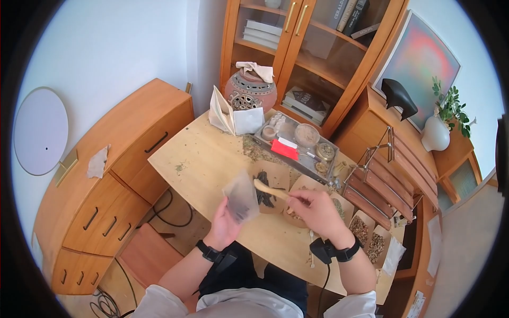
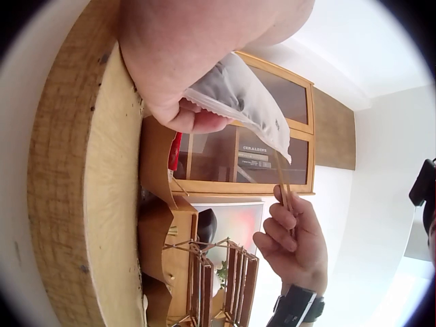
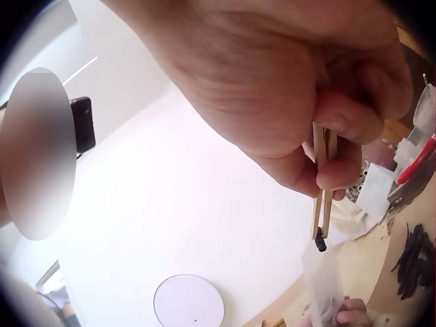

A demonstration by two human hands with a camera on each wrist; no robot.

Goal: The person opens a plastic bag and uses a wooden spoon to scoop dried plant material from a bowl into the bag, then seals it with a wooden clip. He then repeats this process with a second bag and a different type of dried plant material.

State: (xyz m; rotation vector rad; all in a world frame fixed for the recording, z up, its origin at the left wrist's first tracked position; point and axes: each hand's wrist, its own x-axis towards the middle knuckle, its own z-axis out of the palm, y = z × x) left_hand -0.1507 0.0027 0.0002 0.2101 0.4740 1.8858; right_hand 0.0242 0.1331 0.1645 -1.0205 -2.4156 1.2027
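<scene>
My left hand [image 1: 225, 229] grips a translucent pouch [image 1: 241, 204] by its lower part, above the table's near side. Dark pieces show through the pouch wall. My right hand [image 1: 321, 213] pinches wooden tweezers [image 1: 270, 189] that point left toward the pouch. In the right wrist view, a small dark, wrinkled piece [image 3: 321, 240] is caught between the tweezer tips, right at the pouch's upper end. Behind the pouch, long dark dried strips [image 1: 262, 185] lie in an open brown paper tray [image 1: 278, 172].
More paper trays hold dried bits [image 1: 359, 230] along the right. A grey tray [image 1: 289, 123] with jars and a red packet [image 1: 284, 150] stands at the back, near a patterned pot [image 1: 249, 90] and an open booklet [image 1: 222, 112]. A wooden slatted rack [image 1: 379, 185] rises at right.
</scene>
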